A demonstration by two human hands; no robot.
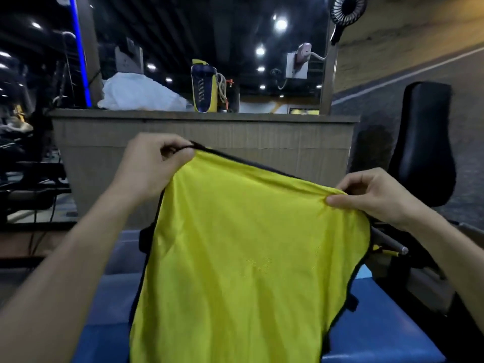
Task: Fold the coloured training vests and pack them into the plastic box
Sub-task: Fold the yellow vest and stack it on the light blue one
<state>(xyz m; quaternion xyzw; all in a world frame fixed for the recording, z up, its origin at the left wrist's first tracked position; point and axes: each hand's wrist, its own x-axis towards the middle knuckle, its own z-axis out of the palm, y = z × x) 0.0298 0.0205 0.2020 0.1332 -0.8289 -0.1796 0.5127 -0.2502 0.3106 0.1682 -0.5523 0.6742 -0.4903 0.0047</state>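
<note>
I hold the yellow vest (243, 258) up in the air between my hands, its top edge stretched from one to the other. My left hand (154, 163) pinches the black-trimmed corner, and my right hand (372, 195) pinches the opposite corner lower down. As I see it, the slippery mesh could slide from either pinch and drop crooked, spoiling the fold. Beneath my hands the vest hides most of the blue surface (379, 334), and I cannot make out the plastic box anywhere.
</note>
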